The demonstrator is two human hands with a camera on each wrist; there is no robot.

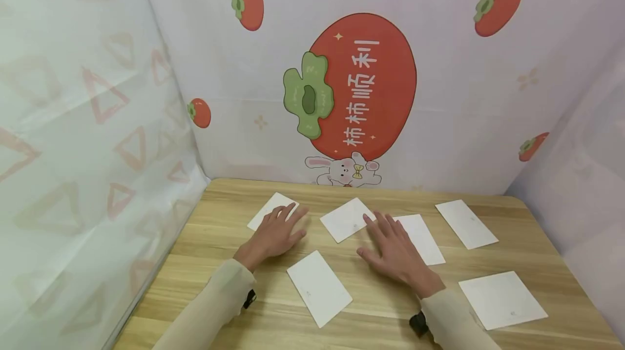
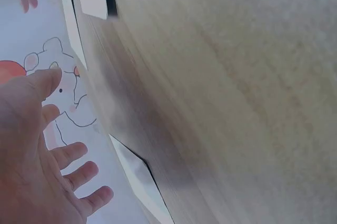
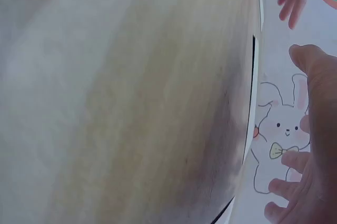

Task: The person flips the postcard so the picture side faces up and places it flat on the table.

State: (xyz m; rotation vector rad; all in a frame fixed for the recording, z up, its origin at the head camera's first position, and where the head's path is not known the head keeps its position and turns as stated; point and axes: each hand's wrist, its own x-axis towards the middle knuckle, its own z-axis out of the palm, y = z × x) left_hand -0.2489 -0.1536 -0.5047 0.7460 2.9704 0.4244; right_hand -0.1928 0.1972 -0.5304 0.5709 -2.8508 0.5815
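Observation:
My left hand [image 1: 274,235] hovers low over the back left of the table with its fingers spread, holding nothing. Its fingers overlap a white card [image 1: 268,206] in the head view. The left wrist view shows this hand [image 2: 31,150] with the fingers relaxed and a gap between it and the wood. My right hand [image 1: 396,252] is also spread and holds nothing. Its fingertips overlap the corner of a middle white card [image 1: 344,221], and another white card [image 1: 423,239] lies partly behind it. In the right wrist view, the right hand's [image 3: 324,145] fingers are slightly bent above the surface.
Between the forearms lies a white card [image 1: 318,287] with a small faint mark. Two more cards lie on the right, one far [image 1: 466,224] and one near [image 1: 503,300]. A printed cloth [image 1: 234,68] hangs behind the wooden table [image 1: 205,263], with more cloth on both sides.

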